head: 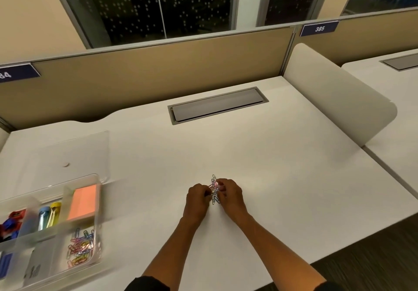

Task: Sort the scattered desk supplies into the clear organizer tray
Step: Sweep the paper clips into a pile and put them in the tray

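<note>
Left hand [198, 197] and right hand [229, 191] both pinching paper clips [214, 189], bench [260, 155] middle; organizer tray [97, 202] at left edge.

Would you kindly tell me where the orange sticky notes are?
The orange sticky notes sit in the clear tray's far right compartment, at the head view's lower left, beside the highlighters.

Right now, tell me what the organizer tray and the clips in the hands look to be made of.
Organizer tray: clear, glossy plastic by the look; its contents and the desk show through the walls.

Paper clips, pinched between left hand and right hand: thin bent wire in blue, pink and silvery tones, probably coated metal. The coating itself is too small to confirm.
</note>
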A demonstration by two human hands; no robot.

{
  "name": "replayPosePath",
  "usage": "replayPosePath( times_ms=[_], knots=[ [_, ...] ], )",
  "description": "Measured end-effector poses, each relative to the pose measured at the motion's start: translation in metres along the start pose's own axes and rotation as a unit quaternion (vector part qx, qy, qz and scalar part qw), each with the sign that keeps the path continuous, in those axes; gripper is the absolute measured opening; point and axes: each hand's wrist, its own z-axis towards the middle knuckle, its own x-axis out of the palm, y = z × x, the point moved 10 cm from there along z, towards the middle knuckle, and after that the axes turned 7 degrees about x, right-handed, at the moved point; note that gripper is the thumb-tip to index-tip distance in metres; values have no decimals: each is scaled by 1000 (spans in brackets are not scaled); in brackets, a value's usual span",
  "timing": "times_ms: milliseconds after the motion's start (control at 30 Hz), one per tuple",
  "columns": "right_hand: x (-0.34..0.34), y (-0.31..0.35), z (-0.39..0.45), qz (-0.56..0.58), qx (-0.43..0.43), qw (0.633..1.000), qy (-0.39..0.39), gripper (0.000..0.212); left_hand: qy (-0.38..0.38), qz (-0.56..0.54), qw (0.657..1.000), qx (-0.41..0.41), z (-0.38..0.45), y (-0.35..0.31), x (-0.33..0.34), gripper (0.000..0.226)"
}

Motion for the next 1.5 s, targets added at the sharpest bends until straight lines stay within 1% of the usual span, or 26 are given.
replayPosePath(
  times_ms=[100, 133, 200, 233, 300, 333, 367, 400, 467, 533, 600, 667, 767, 800, 833, 933, 1000, 1033, 1100, 1167, 1200, 1233, 1300, 1400, 1467, 1500],
  knots=[
    [-9, 10, 10, -9, -50, 999, 14, 41, -30, -5, 999, 13, 5, 4, -12, 6],
    [-11, 12, 12, -16, -67, 997, 23, 43, -42, -4, 999, 20, 6, 7, -17, 12],
    [-13, 13, 15, -60, -103, 992, 52, 47, -49, 3, 998, 44, 3, 10, -21, 36],
    [-11, 13, 15, -93, -115, 986, 82, 53, -35, 8, 998, 60, 1, 9, -19, 52],
    [1, 10, 14, -164, -122, 965, 164, 67, 16, 29, 997, 68, -6, 8, -9, 82],
    [8, 9, 13, -198, -128, 952, 197, 71, 33, 43, 996, 67, -9, 7, -4, 92],
    [14, 8, 11, -224, -136, 940, 219, 74, 36, 55, 996, 67, -11, 5, -1, 96],
    [19, 9, 10, -244, -146, 930, 233, 75, 30, 62, 995, 65, -13, 3, 1, 95],
    [28, 9, 7, -277, -159, 914, 252, 76, 14, 62, 996, 58, -14, -1, 3, 79],
    [30, 13, 4, -284, -176, 911, 243, 74, 3, 50, 998, 42, -13, -3, 3, 62],
    [27, 20, 0, -269, -203, 915, 221, 70, 5, 34, 999, 22, -9, -1, 3, 52],
    [25, 22, -4, -259, -216, 918, 209, 62, 9, 24, 1000, 6, -6, 1, 4, 37],
    [24, 22, -7, -286, -209, 918, 176, 39, 13, 16, 1000, -10, -3, 6, 4, 14],
    [24, 24, -9, -293, -204, 919, 165, 32, 14, 10, 1000, -19, -3, 8, 5, 12],
    [23, 30, -12, -290, -197, 923, 161, 31, 10, -6, 999, -33, -3, 12, 6, 14],
    [21, 40, -19, -330, -209, 914, 113, 32, 6, -69, 993, -97, -6, 22, 12, 16],
    [20, 38, -21, -319, -176, 925, 105, 26, 10, -92, 988, -126, -10, 25, 16, 14],
    [22, 32, -21, -296, -148, 937, 111, 22, 10, -90, 988, -126, -12, 25, 17, 14],
    [23, 26, -22, -281, -109, 947, 115, 19, 16, -47, 994, -96, -13, 20, 15, 16],
    [22, 27, -24, -286, -105, 948, 95, 14, 21, 27, 999, -34, -14, 8, 12, 19],
    [23, 30, -24, -302, -119, 942, 85, 8, 20, 53, 998, -11, -15, 3, 10, 21],
    [22, 33, -25, -309, -136, 939, 70, 5, 20, 66, 998, 1, -16, 0, 9, 21],
    [22, 31, -23, -297, -126, 945, 60, 10, 21, 87, 996, 12, -19, -3, 6, 20],
    [21, 26, -20, -301, -95, 946, 79, 22, 17, 77, 997, 3, -23, 0, 2, 17],
    [17, 23, -17, -272, -75, 956, 80, 21, 10, 52, 999, -4, -25, 2, -2, 14],
    [13, 20, -14, -238, -60, 967, 72, 18, 5, 35, 999, -8, -26, 4, -5, 13]
  ],
)
